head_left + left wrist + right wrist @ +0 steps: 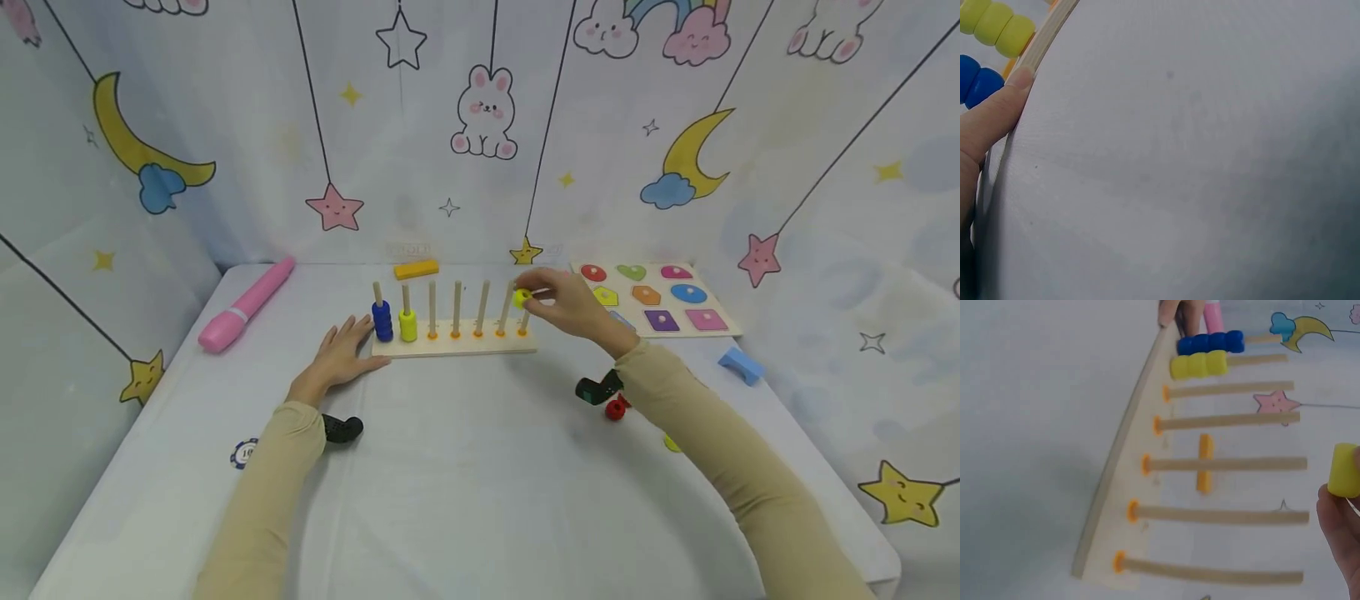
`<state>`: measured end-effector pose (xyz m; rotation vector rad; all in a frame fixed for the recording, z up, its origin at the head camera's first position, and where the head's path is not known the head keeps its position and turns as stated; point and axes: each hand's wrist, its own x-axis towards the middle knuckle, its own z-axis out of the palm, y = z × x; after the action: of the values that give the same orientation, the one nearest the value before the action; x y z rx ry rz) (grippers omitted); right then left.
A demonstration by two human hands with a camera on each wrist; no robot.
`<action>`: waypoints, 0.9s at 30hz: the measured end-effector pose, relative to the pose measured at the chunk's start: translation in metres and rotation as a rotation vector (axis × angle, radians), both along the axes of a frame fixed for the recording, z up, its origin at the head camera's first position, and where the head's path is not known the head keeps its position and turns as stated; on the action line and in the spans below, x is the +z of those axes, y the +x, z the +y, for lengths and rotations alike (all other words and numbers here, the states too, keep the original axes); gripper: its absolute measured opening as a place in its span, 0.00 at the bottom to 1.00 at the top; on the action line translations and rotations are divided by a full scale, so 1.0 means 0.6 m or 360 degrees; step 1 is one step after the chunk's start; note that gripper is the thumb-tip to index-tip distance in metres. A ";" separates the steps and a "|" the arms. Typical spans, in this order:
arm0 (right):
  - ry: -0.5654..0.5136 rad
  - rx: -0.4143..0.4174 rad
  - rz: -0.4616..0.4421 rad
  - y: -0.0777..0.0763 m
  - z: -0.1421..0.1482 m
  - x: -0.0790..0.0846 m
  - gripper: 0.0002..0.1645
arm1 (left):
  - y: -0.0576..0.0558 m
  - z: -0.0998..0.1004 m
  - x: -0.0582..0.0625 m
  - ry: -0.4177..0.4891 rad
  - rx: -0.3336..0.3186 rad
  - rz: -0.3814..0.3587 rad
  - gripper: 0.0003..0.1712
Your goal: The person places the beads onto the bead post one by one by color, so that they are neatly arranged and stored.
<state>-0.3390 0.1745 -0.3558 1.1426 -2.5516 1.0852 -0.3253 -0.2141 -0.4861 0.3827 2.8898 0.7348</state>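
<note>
A wooden peg stand (453, 343) with a row of upright pegs sits toward the back of the table. Several blue beads (382, 322) fill the leftmost peg; yellow beads (407, 326) are stacked on the peg beside it. The other pegs carry no beads. My left hand (341, 354) rests at the stand's left end, fingers extended, its thumb (999, 112) touching the front edge. My right hand (566, 302) pinches a yellow bead (1343, 470) between thumb and fingers, close to the tops of the rightmost pegs. In the right wrist view this bead shows apart from the peg tips.
Behind the stand lies an orange-yellow block (416, 269). A shape puzzle board (727, 332) and a blue arch block (741, 365) are at right. Red beads (615, 409) and a partly hidden yellow piece (672, 443) lie near my right sleeve. At left are a pink object (247, 304) and a chip (243, 452).
</note>
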 end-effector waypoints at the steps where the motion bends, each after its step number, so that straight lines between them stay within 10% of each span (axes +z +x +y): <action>1: -0.0004 0.0009 0.0008 -0.006 -0.019 0.006 0.16 | -0.001 0.000 0.001 -0.0003 -0.0002 0.0003 0.52; 15: 0.0102 0.0097 -0.0122 -0.062 -0.240 0.016 0.18 | -0.001 0.006 0.002 0.0013 -0.0007 -0.0015 0.52; 27: 0.0199 0.0111 -0.0104 -0.067 -0.288 0.008 0.19 | 0.000 -0.002 0.003 0.0029 -0.0002 -0.0003 0.53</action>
<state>-0.3790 0.0017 -0.3513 1.2541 -2.6825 1.0063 -0.3253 -0.2155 -0.4842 0.3856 2.8828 0.7609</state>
